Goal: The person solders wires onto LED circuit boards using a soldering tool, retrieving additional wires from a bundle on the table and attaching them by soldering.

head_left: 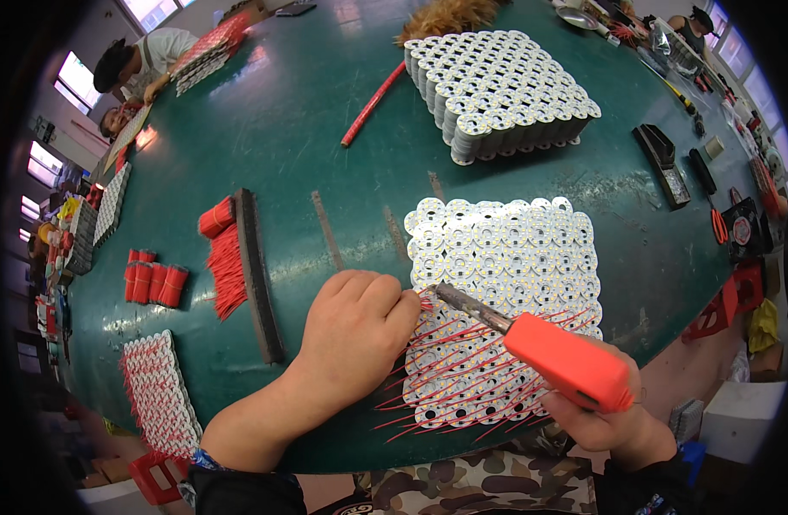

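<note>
My left hand (357, 322) is closed at the left edge of a white panel of joined round LED boards (506, 249). Red wire ends (425, 301) poke out at its fingertips, and the pinch itself is partly hidden. In my right hand (602, 421) is a soldering iron (566, 361) with a thick red handle. Its dark tip points left and sits close to those wire ends, over the panel; whether it touches cannot be made out. Several thin red wires (463, 365) lie slantwise across the panel's near half, some reaching past its left edge.
A tall stack of LED panels (514, 86) stands at the back, beside a red rod (372, 107). Left lie a dark bar (258, 275), loose red wires (227, 270), wire bundles (156, 280) and a wired panel (160, 390). A black tray (662, 167) sits right. Other people work farther off.
</note>
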A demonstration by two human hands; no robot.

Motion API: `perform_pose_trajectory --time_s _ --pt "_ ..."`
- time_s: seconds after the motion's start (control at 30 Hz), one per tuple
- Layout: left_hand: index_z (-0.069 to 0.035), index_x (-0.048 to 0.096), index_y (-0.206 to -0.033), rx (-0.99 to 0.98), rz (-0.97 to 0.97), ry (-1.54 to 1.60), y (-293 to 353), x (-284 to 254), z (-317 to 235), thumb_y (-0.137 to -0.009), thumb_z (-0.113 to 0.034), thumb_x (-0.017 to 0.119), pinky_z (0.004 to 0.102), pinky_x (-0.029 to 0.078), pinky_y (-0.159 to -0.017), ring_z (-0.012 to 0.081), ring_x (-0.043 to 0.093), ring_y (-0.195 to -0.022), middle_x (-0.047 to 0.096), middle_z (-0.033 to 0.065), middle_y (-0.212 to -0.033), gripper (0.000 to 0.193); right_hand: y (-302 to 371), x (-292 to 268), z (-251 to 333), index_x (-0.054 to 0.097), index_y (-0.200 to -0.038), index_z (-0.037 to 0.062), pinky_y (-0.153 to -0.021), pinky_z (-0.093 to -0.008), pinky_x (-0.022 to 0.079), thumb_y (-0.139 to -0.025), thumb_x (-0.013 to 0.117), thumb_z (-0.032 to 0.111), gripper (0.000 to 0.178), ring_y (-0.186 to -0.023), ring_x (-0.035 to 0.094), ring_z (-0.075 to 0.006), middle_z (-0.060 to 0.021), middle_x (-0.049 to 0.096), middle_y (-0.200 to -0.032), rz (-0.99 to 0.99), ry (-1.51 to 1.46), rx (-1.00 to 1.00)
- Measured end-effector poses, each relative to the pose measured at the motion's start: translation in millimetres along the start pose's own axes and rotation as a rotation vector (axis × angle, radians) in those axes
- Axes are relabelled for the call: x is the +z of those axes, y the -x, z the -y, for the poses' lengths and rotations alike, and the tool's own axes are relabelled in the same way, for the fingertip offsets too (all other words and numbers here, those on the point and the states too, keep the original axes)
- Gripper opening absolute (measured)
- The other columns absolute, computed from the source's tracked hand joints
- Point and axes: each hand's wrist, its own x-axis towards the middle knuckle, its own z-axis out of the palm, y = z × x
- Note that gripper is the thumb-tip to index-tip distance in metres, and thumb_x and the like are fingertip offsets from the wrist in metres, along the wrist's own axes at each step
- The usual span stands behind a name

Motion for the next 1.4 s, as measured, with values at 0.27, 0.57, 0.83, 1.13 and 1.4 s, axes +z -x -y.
perform_pose_trajectory --time_s 0.27,0.57,0.83,1.13,1.4 --pt "-0.006 0.071 -0.095 0.008 -0.008 -0.003 -1 1 0 -0.077 -0.011 0.066 0.0406 0.049 -0.075 0.0267 0.063 -0.081 0.059 0.0058 -0.083 0.019 11 -7 -1 0.066 -0.116 -0.0038 -0.087 -0.0385 0.057 -0.081 0.079 0.005 0.039 -0.098 0.072 -0.0335 -0.0207 0.069 -0.116 0.037 0.076 0.033" --pt "-0.005 0.070 -0.095 -0.005 -0.006 0.004 0 1 -1 -0.076 -0.009 0.067 0.0413 0.049 -0.075 0.0279 0.063 -0.081 0.059 0.0069 -0.084 0.020 13 -5 0 0.066 -0.116 -0.0037 -0.086 -0.0391 0.057 -0.080 0.079 0.004 0.039 -0.097 0.072 -0.0345 -0.0211 0.069 -0.116 0.014 0.096 0.004" --pt "-0.005 0.070 -0.091 0.025 -0.095 0.023 1 1 -6 -0.075 -0.009 0.068 0.0431 0.051 -0.080 0.0280 0.065 -0.087 0.061 0.0067 -0.084 0.017 19 -7 0 0.066 -0.116 -0.0029 -0.086 -0.0391 0.057 -0.080 0.079 0.004 0.038 -0.097 0.072 -0.0338 -0.0196 0.069 -0.116 0.016 0.055 0.040" --pt "-0.006 0.071 -0.092 0.052 -0.086 -0.001 1 6 -7 -0.076 -0.010 0.068 0.0462 0.053 -0.088 0.0254 0.066 -0.089 0.061 0.0054 -0.084 0.017 24 -2 -4 0.066 -0.116 -0.0036 -0.085 -0.0396 0.057 -0.079 0.080 0.005 0.040 -0.096 0.072 -0.0335 -0.0195 0.069 -0.115 0.016 0.049 0.045" --pt "-0.005 0.071 -0.093 0.050 -0.051 -0.022 -1 4 -8 -0.076 -0.010 0.067 0.0456 0.052 -0.090 0.0253 0.064 -0.087 0.060 0.0065 -0.086 0.018 25 -2 -8 0.065 -0.116 -0.0048 -0.083 -0.0393 0.058 -0.078 0.082 0.005 0.042 -0.094 0.073 -0.0335 -0.0203 0.069 -0.114 0.038 0.051 0.018"
